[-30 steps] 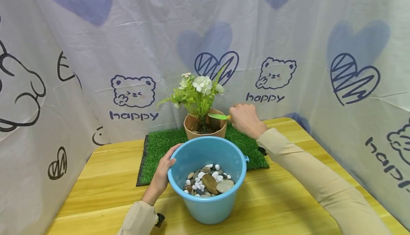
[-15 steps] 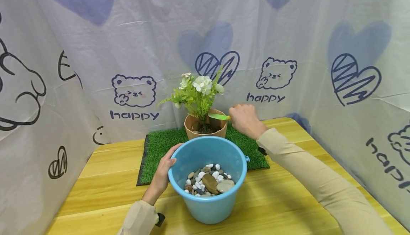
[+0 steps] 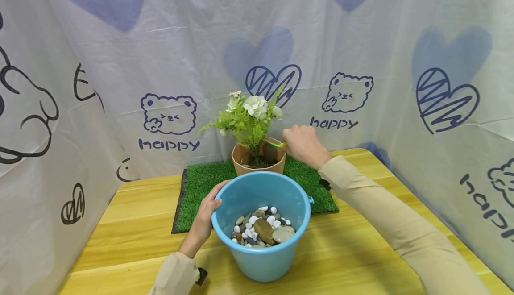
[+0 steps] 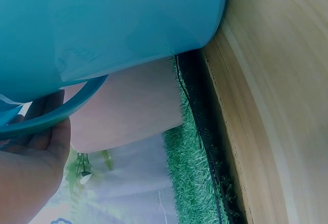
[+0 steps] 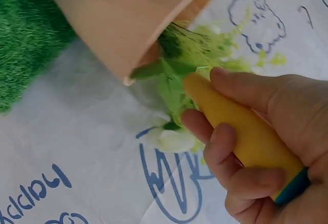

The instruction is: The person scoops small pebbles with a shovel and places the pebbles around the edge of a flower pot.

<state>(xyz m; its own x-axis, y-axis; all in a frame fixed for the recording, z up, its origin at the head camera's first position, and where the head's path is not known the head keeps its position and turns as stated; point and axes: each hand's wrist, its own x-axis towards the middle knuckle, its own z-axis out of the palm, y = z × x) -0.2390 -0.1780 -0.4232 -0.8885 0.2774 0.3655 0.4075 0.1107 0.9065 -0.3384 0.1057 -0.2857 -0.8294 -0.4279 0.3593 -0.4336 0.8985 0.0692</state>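
A light blue bucket (image 3: 263, 263) stands on the table, holding white pebbles and larger brown and grey stones (image 3: 263, 231). My left hand (image 3: 204, 214) grips its rim at the left, thumb over the edge. My right hand (image 3: 304, 144) holds a small garden trowel by its yellow handle (image 5: 243, 124), fingers wrapped round it. The trowel's green blade (image 3: 274, 142) is over the right side of a peach-coloured flowerpot (image 3: 241, 168), seen nearly edge-on in the head view. In the pot, dark soil and stones surround a leafy plant with white flowers (image 3: 253, 116).
Under the pot lies a green artificial grass mat (image 3: 196, 197) with a black edge, partly hidden by the bucket. Behind and at both sides of the wooden table (image 3: 132, 223) hangs a pale printed curtain (image 3: 172, 40).
My right hand has turned and shifted slightly up and left, tipping the trowel so its blade shows narrower. My left hand and the bucket hold still.
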